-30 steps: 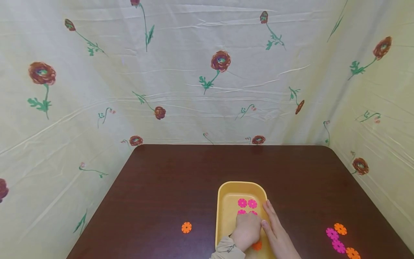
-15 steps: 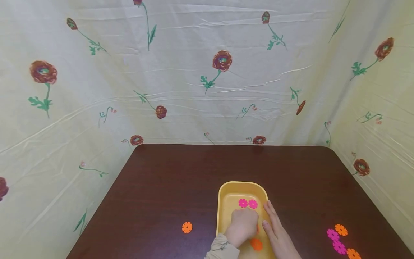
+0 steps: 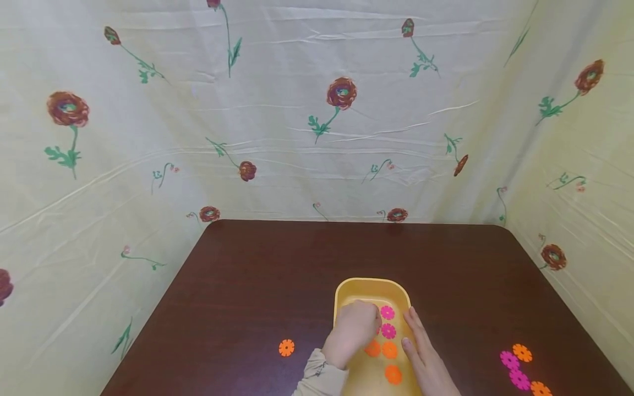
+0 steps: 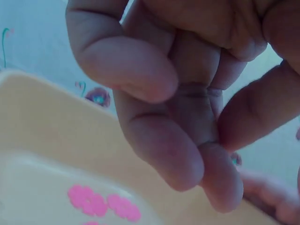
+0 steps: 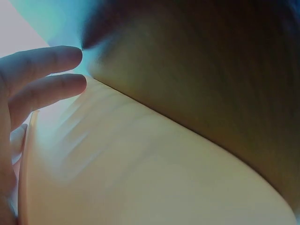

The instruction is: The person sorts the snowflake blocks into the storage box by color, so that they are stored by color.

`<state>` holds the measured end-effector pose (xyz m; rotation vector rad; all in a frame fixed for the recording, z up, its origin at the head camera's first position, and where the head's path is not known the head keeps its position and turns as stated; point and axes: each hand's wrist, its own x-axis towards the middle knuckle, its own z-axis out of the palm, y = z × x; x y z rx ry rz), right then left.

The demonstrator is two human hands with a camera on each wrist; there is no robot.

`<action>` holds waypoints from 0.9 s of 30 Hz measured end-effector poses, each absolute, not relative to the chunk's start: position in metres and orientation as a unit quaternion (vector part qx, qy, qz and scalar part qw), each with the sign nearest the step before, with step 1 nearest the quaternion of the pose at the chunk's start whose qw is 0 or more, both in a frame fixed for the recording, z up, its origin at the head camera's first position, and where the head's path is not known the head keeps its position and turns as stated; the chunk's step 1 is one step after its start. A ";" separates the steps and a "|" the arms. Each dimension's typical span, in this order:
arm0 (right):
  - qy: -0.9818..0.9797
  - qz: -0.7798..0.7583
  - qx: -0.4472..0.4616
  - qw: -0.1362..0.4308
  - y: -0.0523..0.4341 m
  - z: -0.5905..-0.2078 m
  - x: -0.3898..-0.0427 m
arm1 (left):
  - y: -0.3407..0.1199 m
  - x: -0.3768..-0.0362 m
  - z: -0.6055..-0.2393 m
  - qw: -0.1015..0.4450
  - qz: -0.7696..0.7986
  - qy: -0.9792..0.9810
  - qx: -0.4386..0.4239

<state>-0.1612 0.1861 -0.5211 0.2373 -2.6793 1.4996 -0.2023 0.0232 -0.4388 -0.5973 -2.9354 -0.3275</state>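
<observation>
Place: we take this for a staged tabletop booth, not a lived-in room.
Walls: we see wrinkled cream floral sheeting (image 3: 317, 110) on three sides.
Furniture: we see only a dark wooden table (image 3: 257, 286).

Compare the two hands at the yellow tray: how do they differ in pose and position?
The left hand has curled fingers and reaches inside the yellow tray, over the pink discs; the right hand lies with straight fingers along the tray's right rim. The left wrist wears a beige sleeve; the right shows none. Both are at the same tray.
</observation>
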 end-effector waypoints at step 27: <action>-0.866 0.494 0.079 0.015 0.187 -0.521 -0.161 | -0.043 -0.197 -0.439 0.128 -0.225 -0.964 -0.063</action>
